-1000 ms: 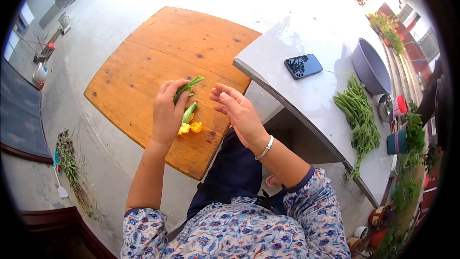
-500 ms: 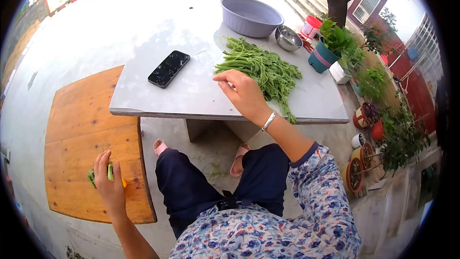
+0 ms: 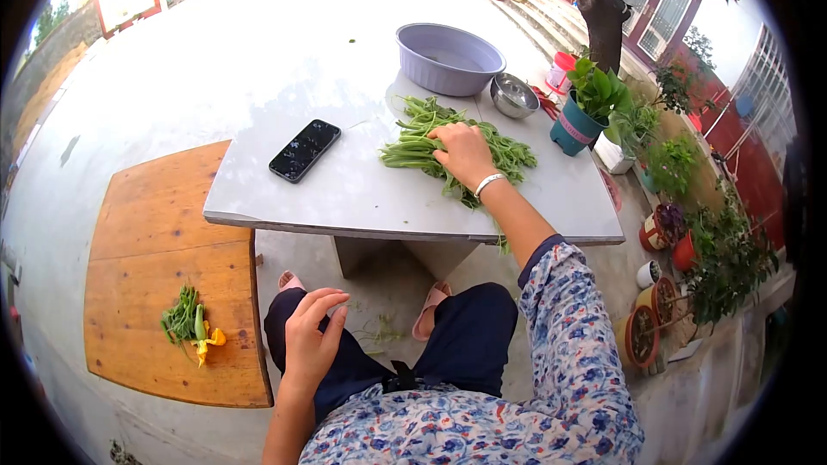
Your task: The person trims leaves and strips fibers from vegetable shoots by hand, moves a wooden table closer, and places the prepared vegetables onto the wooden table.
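Note:
A pile of leafy green shoots [image 3: 412, 146] with long stems lies on the grey-white table. My right hand [image 3: 465, 157], with a silver bangle at the wrist, lies over the pile, its fingers bent onto the stems. A few strands hang past the table's front edge. My left hand [image 3: 314, 331] hovers above my lap, empty, thumb apart from the loosely bent fingers. On the wooden bench at the left lies a small bunch of greens [image 3: 181, 317] with a pale green stalk and a yellow-orange flower [image 3: 211, 340].
A black phone [image 3: 305, 151] rests on the table [image 3: 345, 202], left of the pile. Behind are a lavender plastic basin [image 3: 448, 77] and a steel bowl [image 3: 515, 99]. A potted plant [image 3: 579, 125] stands at the right. The wooden bench [image 3: 138, 232] adjoins the table's left side.
My left hand has left the small bunch on the bench and moved right, over my lap. My right hand has moved forward and right onto the pile of greens.

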Demonstrator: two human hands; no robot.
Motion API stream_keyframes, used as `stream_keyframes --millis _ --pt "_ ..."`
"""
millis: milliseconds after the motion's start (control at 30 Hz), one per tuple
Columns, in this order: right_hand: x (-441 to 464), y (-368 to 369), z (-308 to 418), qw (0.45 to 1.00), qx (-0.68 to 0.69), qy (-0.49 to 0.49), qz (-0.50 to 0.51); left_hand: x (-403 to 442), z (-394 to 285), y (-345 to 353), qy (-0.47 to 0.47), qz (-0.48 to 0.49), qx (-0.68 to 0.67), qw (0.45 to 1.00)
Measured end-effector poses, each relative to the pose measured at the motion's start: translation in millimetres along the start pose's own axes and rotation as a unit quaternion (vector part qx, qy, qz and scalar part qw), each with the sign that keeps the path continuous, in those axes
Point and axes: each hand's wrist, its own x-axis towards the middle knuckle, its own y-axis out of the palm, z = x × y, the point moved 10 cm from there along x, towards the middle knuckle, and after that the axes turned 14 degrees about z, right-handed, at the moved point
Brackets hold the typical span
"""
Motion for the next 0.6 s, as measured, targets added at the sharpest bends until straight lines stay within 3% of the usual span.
stream_keyframes --millis 67,133,200,267,300,333,400,467,600 --pt "-3 -9 -7 0.998 0.068 0.004 0.007 -1 1 2 0.000 0.001 -0.006 1.000" --pt "-6 -8 -39 0.951 0.299 0.081 0.010 -1 -1 7 0.011 0.008 -0.008 1.000" --pt "-4 -14 -58 0.943 0.318 0.087 -0.042 1 -4 11 0.015 0.010 -0.015 1.000" --pt "-10 -28 -76 0.873 0.463 0.062 -0.139 2 -7 15 0.020 0.012 -0.023 0.999" --pt "-14 -37 -76 0.850 0.503 0.076 -0.139 2 -8 18 0.024 0.016 -0.028 0.999" --pt "-16 -50 -74 0.851 0.499 0.078 -0.141 4 -10 21 0.027 0.020 -0.032 0.999" --pt "-26 -83 -75 0.796 0.565 0.043 -0.213 4 -13 26 0.031 0.024 -0.047 0.998" --pt "-36 -112 -68 0.791 0.569 0.051 -0.220 4 -17 29 0.035 0.027 -0.060 0.997" --pt "-56 -157 -44 0.751 0.610 -0.025 -0.251 3 -20 29 0.036 0.025 -0.086 0.995"
